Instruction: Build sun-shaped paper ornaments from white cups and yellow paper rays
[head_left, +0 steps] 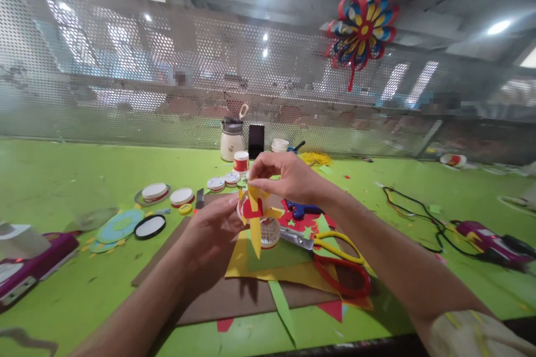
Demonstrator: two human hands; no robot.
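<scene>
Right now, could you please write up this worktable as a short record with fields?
Left hand: holds a red and yellow craft piece
Right hand: pinches a yellow strip on it
Below: brown cardboard with yellow paper
Tool: scissors, one handle yellow, one red
Far side: lidded bottle beside dark upright slab
Upper right: red, yellow and blue flower decoration

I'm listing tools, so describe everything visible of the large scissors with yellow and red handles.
These scissors have silvery metal blades, seemingly closed, and two plastic-looking handle loops: a yellow loop, and a red loop nearer the viewer. They lie on coloured paper, blades pointing left toward a round white disc with dark lines; whether the tips touch it is unclear. Neither the left hand nor the right hand grips them.
</scene>
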